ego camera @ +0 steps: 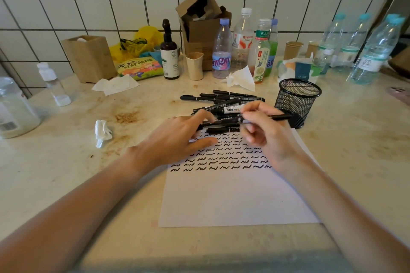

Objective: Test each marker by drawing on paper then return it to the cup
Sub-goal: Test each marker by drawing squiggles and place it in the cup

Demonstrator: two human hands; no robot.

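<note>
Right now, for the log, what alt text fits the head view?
The right hand holds a black marker above a sheet of paper filled with rows of black squiggles, while the left hand rests on a pile of markers. A black mesh cup stands just right of the pile.

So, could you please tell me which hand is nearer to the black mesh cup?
Right. The right hand, holding a thin black marker, is just left of the black mesh cup; the left hand lies farther left on the paper.

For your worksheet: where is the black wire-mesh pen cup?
The black wire-mesh pen cup stands right of centre, beside the pile of black markers.
</note>
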